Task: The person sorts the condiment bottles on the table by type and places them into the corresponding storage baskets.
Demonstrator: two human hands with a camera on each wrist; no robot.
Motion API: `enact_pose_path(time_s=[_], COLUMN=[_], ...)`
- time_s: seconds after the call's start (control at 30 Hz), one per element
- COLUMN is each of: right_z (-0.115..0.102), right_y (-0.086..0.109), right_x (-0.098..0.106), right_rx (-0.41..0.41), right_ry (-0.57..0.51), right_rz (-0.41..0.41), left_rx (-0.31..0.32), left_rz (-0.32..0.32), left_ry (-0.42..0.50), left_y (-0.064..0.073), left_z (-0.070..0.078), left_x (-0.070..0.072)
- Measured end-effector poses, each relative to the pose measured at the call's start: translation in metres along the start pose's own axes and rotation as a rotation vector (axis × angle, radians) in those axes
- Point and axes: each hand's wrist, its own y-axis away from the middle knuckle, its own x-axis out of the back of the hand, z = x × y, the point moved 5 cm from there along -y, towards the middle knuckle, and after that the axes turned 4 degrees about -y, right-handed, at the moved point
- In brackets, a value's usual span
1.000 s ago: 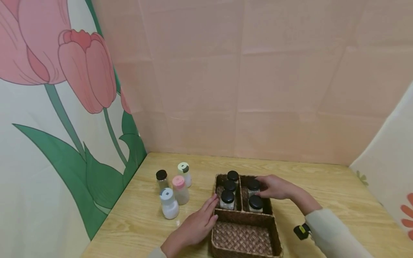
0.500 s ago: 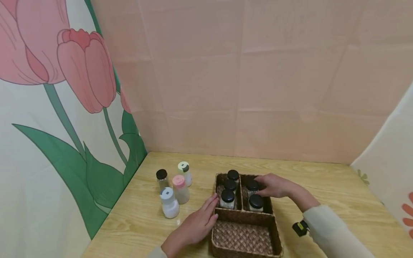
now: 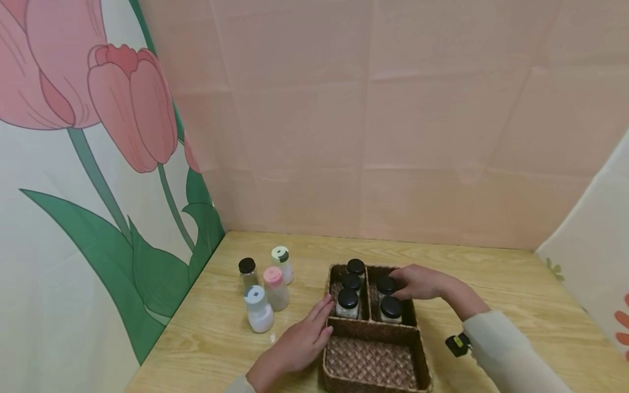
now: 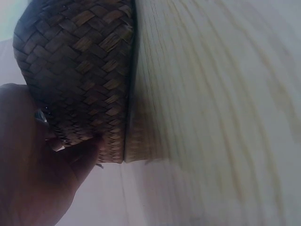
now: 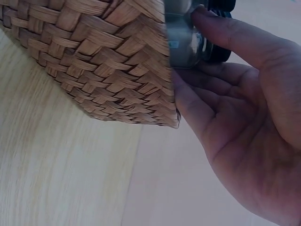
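Observation:
A brown woven basket with three compartments stands on the table. My right hand reaches over its far right rim and grips a glass jar with a black lid, thumb on one side and fingers on the other. Nearer in that same compartment stands a second black-lidded jar. Three more such jars, the nearest jar among them, line up in the far left compartment. Against the basket's left wall rests my left hand, its fingers extended and one fingertip on the outer weave.
Left of the basket stand a blue-capped bottle, a pink-capped bottle, a yellow-capped bottle and a black-capped jar. A small black object with a yellow mark is by the right sleeve. A wall closes the table's far edge.
The right hand keeps its grip on the jar, which shifts only slightly within its compartment. The left hand, basket and bottles look the same.

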Motion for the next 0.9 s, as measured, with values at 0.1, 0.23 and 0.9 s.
enact_pose_path(time_s=[0.1,0.23,0.9], right_z=[0.001,0.003,-0.006], right_y=[0.001,0.003,0.007], right_x=[0.001,0.001,0.003], right_rx=[0.001,0.02,-0.017], right_ry=[-0.004,-0.012,-0.001], right_rz=[0.001,0.019,-0.051], left_rx=[0.002,-0.001,0.01], left_rz=[-0.002,-0.004,-0.011], left_ry=[0.003,0.006,-0.008], left_y=[0.0,0.0,0.0], left_z=[0.001,0.002,0.0], left_x=[0.0,0.0,0.0])
